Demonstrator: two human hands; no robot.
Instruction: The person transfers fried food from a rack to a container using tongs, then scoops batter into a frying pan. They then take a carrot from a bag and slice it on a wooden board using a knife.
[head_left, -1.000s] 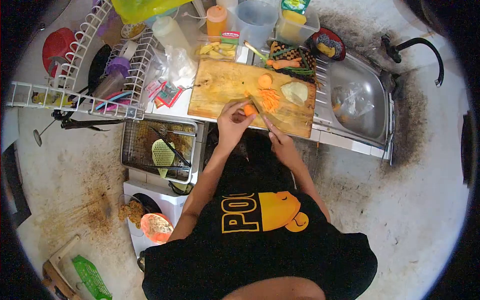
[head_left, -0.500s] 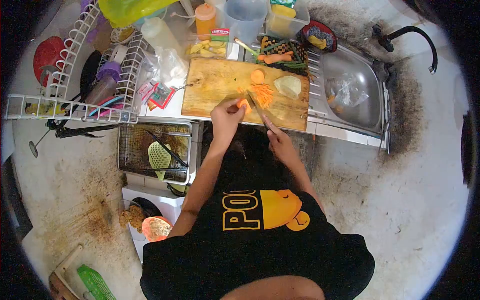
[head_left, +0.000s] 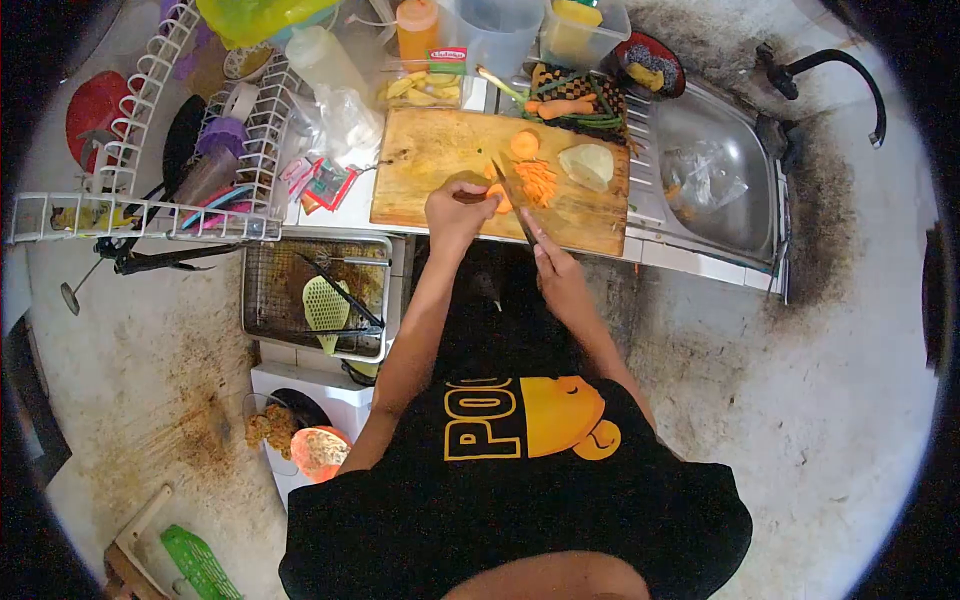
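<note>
My left hand (head_left: 460,212) is closed on a piece of carrot (head_left: 500,197) at the front of the wooden cutting board (head_left: 425,160). In my right hand (head_left: 552,262) is a knife (head_left: 513,190), its blade pointing away from me and lying right beside that carrot piece. Just right of the blade is a pile of carrot strips (head_left: 537,182). A thicker round carrot piece (head_left: 525,145) sits behind the strips. Toward the board's right end lies a pale cabbage piece (head_left: 587,167).
Behind the board, a woven basket (head_left: 570,80) holds whole carrots (head_left: 562,107) and green beans. A metal sink (head_left: 700,165) with a plastic bag is at right. At left stand a white dish rack (head_left: 265,150) and a tray with a green slotted spatula (head_left: 325,305).
The view has shifted slightly, moving the counter a little to the right in the picture. Both hands stay at the carrot, with the knife still against it.
</note>
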